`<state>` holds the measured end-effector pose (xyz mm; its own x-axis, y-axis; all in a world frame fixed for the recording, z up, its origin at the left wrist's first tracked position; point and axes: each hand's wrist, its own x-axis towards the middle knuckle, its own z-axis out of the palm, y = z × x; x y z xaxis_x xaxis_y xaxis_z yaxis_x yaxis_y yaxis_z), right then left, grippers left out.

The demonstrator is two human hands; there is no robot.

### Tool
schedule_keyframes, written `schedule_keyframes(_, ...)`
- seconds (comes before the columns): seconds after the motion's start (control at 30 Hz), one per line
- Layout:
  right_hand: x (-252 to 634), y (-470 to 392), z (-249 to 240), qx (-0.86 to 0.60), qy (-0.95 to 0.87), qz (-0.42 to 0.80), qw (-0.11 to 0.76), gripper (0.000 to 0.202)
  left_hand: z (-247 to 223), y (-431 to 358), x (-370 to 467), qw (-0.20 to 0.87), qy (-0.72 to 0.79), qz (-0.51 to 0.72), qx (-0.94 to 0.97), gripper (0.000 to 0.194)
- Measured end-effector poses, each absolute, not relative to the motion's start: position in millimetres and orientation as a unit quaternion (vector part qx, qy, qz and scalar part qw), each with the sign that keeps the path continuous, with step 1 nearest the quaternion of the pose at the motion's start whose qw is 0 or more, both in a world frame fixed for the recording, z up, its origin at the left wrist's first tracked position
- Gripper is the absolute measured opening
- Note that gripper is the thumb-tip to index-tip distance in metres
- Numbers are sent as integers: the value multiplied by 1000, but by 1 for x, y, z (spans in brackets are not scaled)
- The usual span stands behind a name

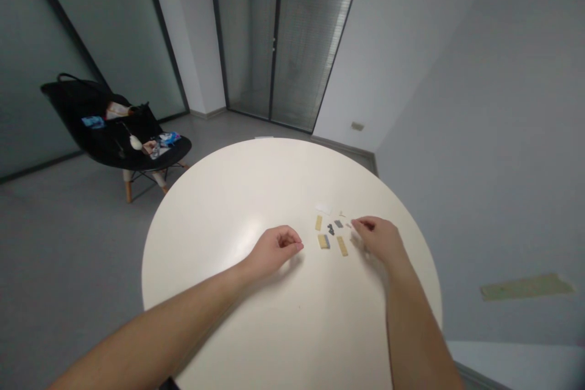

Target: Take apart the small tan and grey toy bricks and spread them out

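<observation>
Here, right hand (380, 237) (nearly pinched) beside small pieces (339, 224).

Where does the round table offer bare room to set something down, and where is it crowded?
The table is bare from the left hand to the far rim and, bar a speck, between the forearms. Crowding lies beside the right hand: small tan, grey and dark pieces.

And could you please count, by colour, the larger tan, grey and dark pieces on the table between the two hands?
Tan strips: 2
Tan-and-grey block: 1
Grey piece: 1
Dark clump: 1
Total: 5, with the block and the clump counted once each; whether either is several pieces, I cannot tell.
</observation>
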<state>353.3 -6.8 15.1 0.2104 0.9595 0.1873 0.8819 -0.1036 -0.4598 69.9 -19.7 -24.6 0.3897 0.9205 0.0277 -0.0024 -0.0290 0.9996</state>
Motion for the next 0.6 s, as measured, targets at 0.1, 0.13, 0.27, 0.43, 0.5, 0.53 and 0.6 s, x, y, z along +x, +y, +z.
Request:
schedule_keyframes(0.1,386,-10,18,-770,-535,26,346,38,-24,-14,62,539,408,405,616,16)
schedule_keyframes(0.13,395,-11,17,-775,-504,20,381,40,-23,-11,59,522,418,406,622,15)
schedule_keyframes(0.27,412,-15,15,-779,-428,13,459,42,-17,-5,48,459,446,418,645,13)
schedule_keyframes(0.43,405,-17,16,-775,-431,9,463,41,-10,-2,39,415,455,433,658,12)
schedule_keyframes(0.5,401,-17,17,-766,-446,7,462,40,-9,0,37,405,458,436,661,13)
schedule_keyframes(0.53,399,-17,19,-762,-453,7,462,39,-9,0,37,400,459,434,664,13)
schedule_keyframes(0.6,394,-18,23,-756,-467,6,458,39,-9,1,35,389,461,425,676,14)
